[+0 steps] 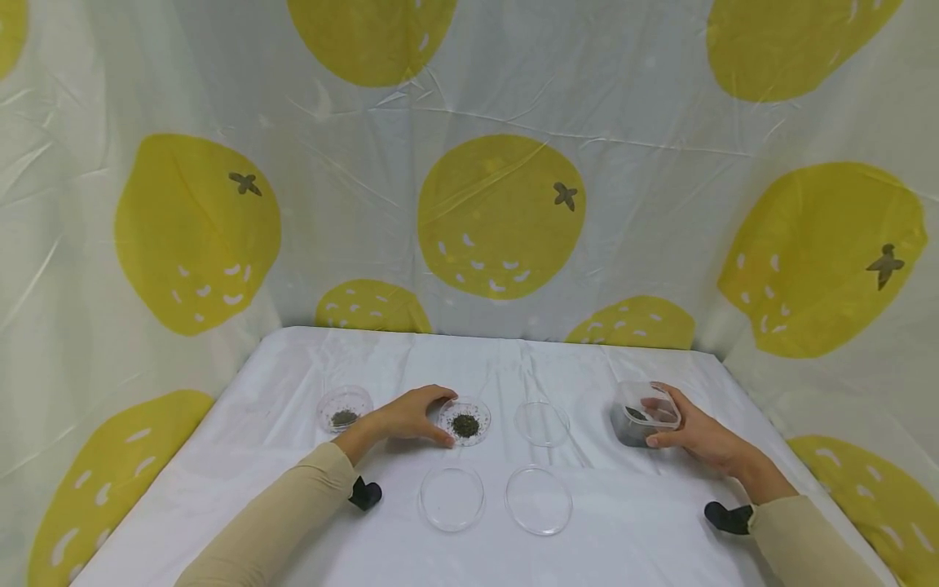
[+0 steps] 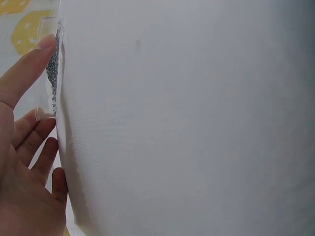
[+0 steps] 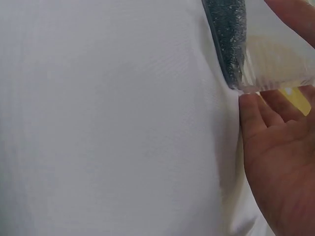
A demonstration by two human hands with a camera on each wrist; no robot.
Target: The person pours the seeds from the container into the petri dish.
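White cloth point(image 1: 352, 204) printed with big yellow lemons point(image 1: 502, 216) hangs ahead of me and at both sides. Before it spreads the white-covered tabletop point(image 1: 631, 522), with my beige sleeves point(image 1: 286, 514) reaching over it. Both hands are holding something: at the right, my right hand point(image 1: 697, 432) grips the tub point(image 1: 622, 395), thumb on the near side and fingers round behind; further left, my left hand point(image 1: 412, 414) holds the dish point(image 1: 482, 412) by its edge, thumb near me and fingers at the far side. That tub is squarish, clear and open at the top. Nearer me lie two clear discs point(image 1: 451, 499) side by side, and a third disc point(image 1: 541, 425) lies between the dish and the tub; lids or dishes, I cannot tell. Left of the held dish sits a second dish point(image 1: 348, 397). Beside each sleeve juts a black piece point(image 1: 364, 494). Smallest are the contents: dark grit point(image 1: 632, 434) low in the tub, and dark green flakes point(image 1: 465, 425) heaped mid-dish with bits strewn around, similar ones piled in the second dish.
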